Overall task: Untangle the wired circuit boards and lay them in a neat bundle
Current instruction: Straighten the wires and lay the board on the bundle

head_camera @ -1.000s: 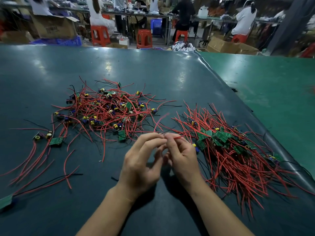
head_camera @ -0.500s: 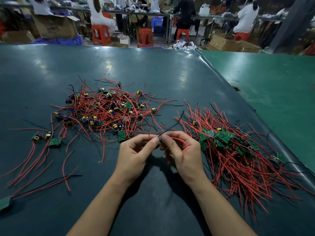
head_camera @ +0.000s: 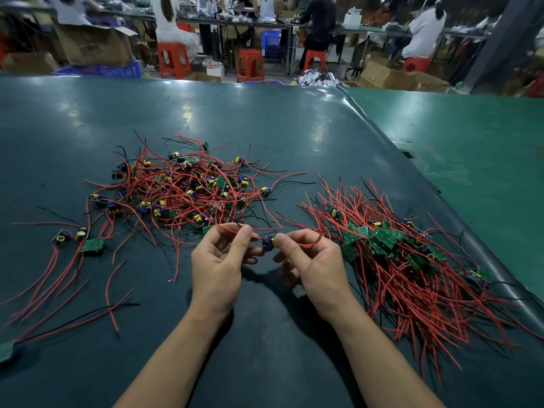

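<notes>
A small circuit board (head_camera: 268, 242) with blue and yellow parts and red wires sits between my two hands, just above the dark green table. My right hand (head_camera: 313, 262) pinches the board at its right end, a red wire curling over its fingers. My left hand (head_camera: 220, 260) pinches the board's red wire a little to the left. A tangled pile of wired boards (head_camera: 182, 189) lies beyond my left hand. A combed bundle of boards with red wires (head_camera: 406, 260) lies to the right of my right hand.
Loose wired boards (head_camera: 91, 245) and stray red wires lie at the left. One more board (head_camera: 7, 350) sits at the left edge. A brighter green table (head_camera: 471, 160) adjoins on the right. People sit on red stools at benches far behind.
My hands have drawn apart a little, and the board's blue and yellow parts now show between them. The wire between my fingers has been pulled out to the left.
</notes>
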### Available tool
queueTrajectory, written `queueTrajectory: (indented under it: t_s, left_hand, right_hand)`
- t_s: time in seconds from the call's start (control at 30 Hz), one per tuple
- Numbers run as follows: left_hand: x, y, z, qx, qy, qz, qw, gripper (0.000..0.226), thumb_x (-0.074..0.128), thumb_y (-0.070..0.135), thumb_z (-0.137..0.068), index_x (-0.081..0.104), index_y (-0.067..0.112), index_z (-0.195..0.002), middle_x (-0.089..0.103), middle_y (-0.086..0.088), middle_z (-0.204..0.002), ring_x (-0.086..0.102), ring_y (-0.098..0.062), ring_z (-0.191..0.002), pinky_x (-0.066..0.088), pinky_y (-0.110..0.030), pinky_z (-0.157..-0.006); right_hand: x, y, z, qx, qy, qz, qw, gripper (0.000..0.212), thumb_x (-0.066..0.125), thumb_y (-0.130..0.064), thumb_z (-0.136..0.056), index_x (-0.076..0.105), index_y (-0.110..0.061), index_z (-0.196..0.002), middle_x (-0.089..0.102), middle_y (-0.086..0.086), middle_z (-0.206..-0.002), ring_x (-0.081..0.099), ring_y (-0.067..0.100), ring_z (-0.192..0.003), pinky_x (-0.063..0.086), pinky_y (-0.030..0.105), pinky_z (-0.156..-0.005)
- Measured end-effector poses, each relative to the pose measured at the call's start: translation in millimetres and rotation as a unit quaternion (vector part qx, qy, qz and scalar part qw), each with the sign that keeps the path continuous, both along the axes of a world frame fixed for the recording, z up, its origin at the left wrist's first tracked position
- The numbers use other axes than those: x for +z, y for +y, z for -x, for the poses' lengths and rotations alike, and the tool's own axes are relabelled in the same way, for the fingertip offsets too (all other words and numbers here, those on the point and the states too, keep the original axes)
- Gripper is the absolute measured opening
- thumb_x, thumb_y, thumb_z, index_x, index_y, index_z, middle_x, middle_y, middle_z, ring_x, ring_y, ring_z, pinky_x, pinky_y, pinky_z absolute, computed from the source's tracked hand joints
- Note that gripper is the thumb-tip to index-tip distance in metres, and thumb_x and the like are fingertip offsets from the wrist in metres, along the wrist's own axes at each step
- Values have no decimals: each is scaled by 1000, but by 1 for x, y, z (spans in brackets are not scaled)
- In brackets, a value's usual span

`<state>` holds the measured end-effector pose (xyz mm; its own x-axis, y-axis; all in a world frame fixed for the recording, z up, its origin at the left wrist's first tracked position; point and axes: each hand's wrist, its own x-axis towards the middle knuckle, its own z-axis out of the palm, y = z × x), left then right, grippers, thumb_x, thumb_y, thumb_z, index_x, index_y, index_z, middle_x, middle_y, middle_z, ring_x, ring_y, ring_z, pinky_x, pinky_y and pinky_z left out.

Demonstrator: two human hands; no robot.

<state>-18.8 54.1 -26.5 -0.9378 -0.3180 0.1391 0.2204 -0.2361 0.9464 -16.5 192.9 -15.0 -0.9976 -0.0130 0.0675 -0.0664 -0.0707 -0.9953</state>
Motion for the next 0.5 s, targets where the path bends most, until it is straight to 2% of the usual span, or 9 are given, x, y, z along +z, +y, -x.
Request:
queueTrajectory:
  t_s: [0.13, 0.27, 0.4, 0.5]
  left_hand:
    - [3, 0, -3, -34, 1, -6, 999, 11, 68, 19, -82, 64, 11, -88, 72, -1, -76, 67, -11, -62, 53, -19, -55]
    - [5, -1, -7, -87, 2, 23, 996, 20, 73, 21, -73, 69, 9, -88, 74, -5, -78, 67, -11, -68, 53, -19, -61]
    - [5, -2, -3, -40, -1, -7, 999, 15, 71, 18, -74, 66, 7, -81, 71, -3, -69, 65, -12, -59, 53, -19, -57]
    - [5, -3, -2, -9, -11, -25, 1000, 17, 73, 19, -72, 65, 6, -79, 72, -4, -67, 67, -12, -59, 53, -20, -53]
  right_hand:
    - [-1, -2, 0, 4, -28, 11, 1000, 28, 70, -46, -75, 64, -18, -74, 67, 4, -59, 60, 19, -51, 44, 23, -42]
    - [0, -2, -2, 12, -15, 2, 1000, 29, 66, -46, -80, 65, -18, -73, 64, 4, -56, 56, 13, -45, 45, 21, -42]
    - [-1, -2, -4, 31, 12, -24, 999, 28, 71, -46, -75, 67, -18, -70, 61, -4, -53, 53, 5, -44, 41, 16, -43]
    - [-3, -4, -6, 59, 32, -89, 994, 28, 74, -47, -72, 67, -20, -69, 63, -2, -54, 53, 4, -44, 41, 18, -43]
